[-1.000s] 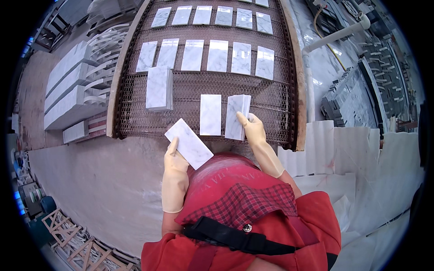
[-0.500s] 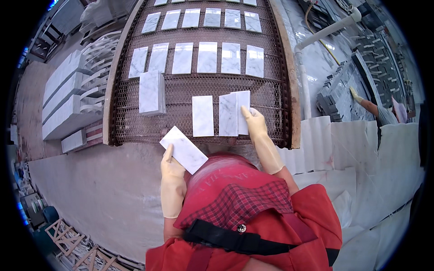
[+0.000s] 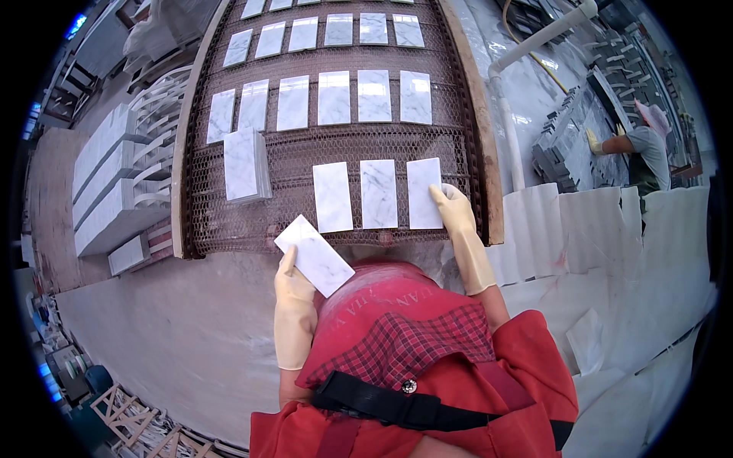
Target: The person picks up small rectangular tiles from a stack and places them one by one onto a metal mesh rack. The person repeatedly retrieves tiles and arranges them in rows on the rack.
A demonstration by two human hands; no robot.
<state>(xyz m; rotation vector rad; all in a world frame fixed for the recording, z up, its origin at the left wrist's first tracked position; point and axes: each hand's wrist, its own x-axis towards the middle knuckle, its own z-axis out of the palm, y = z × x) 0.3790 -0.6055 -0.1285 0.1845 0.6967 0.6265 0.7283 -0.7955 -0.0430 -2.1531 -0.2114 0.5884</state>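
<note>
My left hand (image 3: 294,286), in a cream rubber glove, is closed on a white marble tile (image 3: 315,257) held tilted in front of my apron. My gloved right hand (image 3: 452,204) grips the right edge of another marble tile (image 3: 424,187) at the near right of the mesh conveyor (image 3: 294,172). Left of it, two more tiles lie apart in the same row, a grey-veined tile (image 3: 379,195) and a paler tile (image 3: 333,198). A stack of tiles (image 3: 246,164) stands on the mesh at the near left. The fingers under both held tiles are mostly hidden.
Further rows of tiles (image 3: 334,98) lie up the belt. Wooden rails (image 3: 482,122) edge the conveyor. Strapped stone slabs (image 3: 107,191) stand at left. A white pipe (image 3: 544,37) runs along the right, where another person (image 3: 649,145) handles dark stone strips. White sheeting (image 3: 534,229) hangs nearby.
My right hand has moved its tile rightward, off the overlapped veined tile, leaving a gap between them. The far rows have shifted slightly left in view. The other person has come further into view.
</note>
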